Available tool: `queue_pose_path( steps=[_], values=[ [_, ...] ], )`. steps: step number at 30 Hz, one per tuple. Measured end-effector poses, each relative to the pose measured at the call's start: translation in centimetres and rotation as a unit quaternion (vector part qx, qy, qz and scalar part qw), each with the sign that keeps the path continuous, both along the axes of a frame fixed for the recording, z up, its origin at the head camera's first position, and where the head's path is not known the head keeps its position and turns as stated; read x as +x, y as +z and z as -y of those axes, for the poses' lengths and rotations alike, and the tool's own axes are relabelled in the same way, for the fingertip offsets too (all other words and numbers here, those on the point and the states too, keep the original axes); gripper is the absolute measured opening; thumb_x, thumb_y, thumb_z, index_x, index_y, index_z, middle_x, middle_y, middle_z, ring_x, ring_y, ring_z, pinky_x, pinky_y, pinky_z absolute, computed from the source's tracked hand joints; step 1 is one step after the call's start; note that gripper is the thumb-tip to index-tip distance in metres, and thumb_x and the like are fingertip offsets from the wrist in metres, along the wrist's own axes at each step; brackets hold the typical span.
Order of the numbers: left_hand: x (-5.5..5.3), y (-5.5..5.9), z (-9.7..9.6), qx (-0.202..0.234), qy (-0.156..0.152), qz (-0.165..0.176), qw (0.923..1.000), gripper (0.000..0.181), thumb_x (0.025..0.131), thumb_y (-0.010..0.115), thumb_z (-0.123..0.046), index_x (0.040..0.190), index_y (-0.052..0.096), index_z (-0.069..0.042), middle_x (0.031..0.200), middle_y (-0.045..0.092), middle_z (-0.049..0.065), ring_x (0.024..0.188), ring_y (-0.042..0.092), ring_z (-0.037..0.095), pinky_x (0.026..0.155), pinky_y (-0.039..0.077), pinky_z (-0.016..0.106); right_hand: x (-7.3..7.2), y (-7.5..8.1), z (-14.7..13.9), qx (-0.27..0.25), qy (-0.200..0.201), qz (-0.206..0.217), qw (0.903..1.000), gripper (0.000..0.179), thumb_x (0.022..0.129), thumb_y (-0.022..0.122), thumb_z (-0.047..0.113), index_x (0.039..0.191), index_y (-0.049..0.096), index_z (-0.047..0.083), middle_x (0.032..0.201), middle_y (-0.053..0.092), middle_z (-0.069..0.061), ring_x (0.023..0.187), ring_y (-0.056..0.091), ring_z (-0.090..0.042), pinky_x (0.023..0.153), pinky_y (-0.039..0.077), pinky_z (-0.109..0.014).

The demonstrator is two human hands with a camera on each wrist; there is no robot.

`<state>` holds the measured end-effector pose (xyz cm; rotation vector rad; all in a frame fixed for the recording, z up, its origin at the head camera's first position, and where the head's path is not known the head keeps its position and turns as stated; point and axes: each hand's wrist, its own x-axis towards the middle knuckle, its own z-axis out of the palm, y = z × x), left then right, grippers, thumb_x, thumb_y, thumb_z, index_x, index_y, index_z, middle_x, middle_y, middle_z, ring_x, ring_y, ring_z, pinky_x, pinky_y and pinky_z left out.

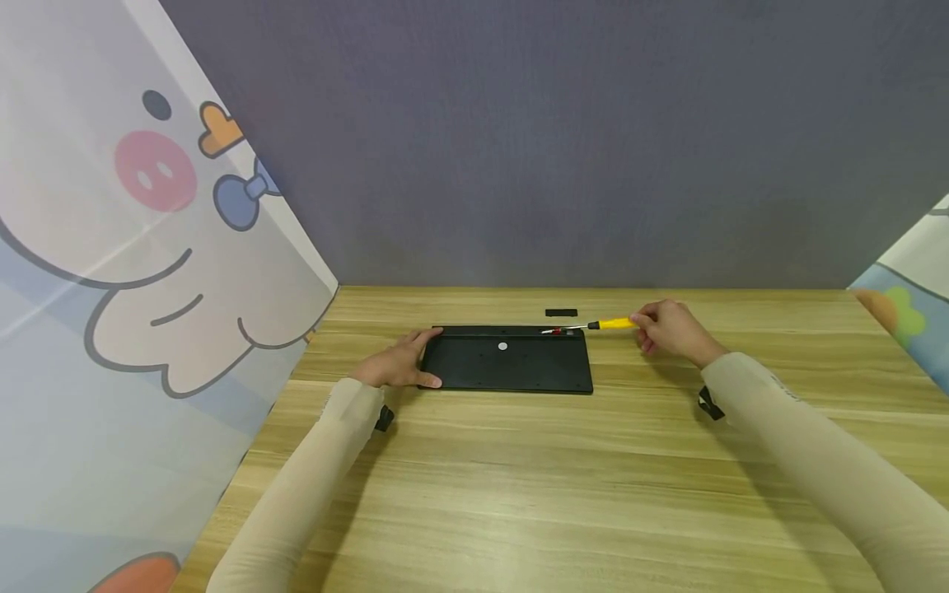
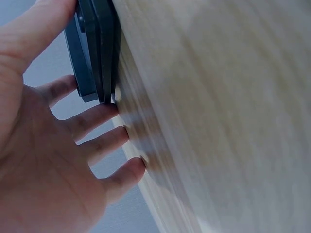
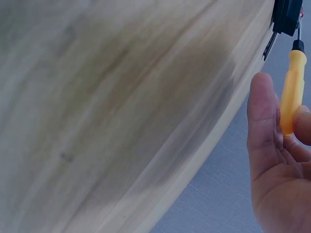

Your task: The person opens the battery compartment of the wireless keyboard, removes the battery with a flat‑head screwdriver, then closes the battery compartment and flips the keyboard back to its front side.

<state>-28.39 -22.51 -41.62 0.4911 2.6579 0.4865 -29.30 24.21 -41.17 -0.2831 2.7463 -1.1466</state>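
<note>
A black keyboard (image 1: pixel 511 367) lies on the table with its underside up and a round white sticker on it. My left hand (image 1: pixel 396 363) holds its left end, thumb at the near corner and index finger at the far one; the other fingertips reach the tabletop in the left wrist view. My right hand (image 1: pixel 670 331) pinches the yellow handle of a screwdriver (image 3: pixel 292 87). The shaft points left into the small battery compartment at the keyboard's far right, beside a red-and-silver battery (image 1: pixel 553 332). Whether the tip touches the battery, I cannot tell.
A small black battery cover (image 1: pixel 561 312) lies on the wooden table (image 1: pixel 474 478) just behind the keyboard. Behind the table rises a grey panel (image 1: pixel 519 148). A cartoon-printed sheet (image 1: pixel 148 329) stands along the left, with another printed panel (image 1: pixel 908 305) at the right.
</note>
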Motion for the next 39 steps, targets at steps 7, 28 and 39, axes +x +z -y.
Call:
queue_pose_path(
  steps=[7,28,39],
  values=[
    [0.0,0.2,-0.1,0.0,0.001,0.001,1.0,0.101,0.077,0.075,-0.044,0.153,0.011,-0.025,0.154,0.008,0.019,0.137,0.016,0.043,0.099,0.03,0.06,0.2,0.0,-0.2,-0.007,0.0,-0.007,1.0,0.033,0.102,0.044,0.019,0.106,0.059,-0.01,0.075,0.062,-0.016,0.064,0.064,-0.025,0.056,0.054,-0.034],
    [0.0,0.2,0.1,-0.003,0.006,-0.004,1.0,0.103,0.074,0.077,-0.049,0.152,0.014,-0.028,0.152,0.012,0.021,0.133,0.023,0.046,0.094,0.035,0.06,1.3,0.7,-1.0,-0.024,-0.042,-0.114,0.9923,0.034,0.101,0.047,0.026,0.107,0.057,-0.006,0.087,0.061,-0.022,0.071,0.062,-0.032,0.06,0.054,-0.038],
    [0.0,0.3,0.0,-0.016,0.011,-0.003,0.9998,0.102,0.074,0.076,-0.05,0.152,0.014,-0.029,0.152,0.013,0.02,0.137,0.012,0.046,0.094,0.033,0.064,2.8,0.5,-3.0,0.012,-0.063,-0.158,0.9854,0.021,0.099,0.052,0.016,0.103,0.052,-0.004,0.082,0.062,-0.019,0.069,0.063,-0.033,0.046,0.047,-0.028]
  ],
)
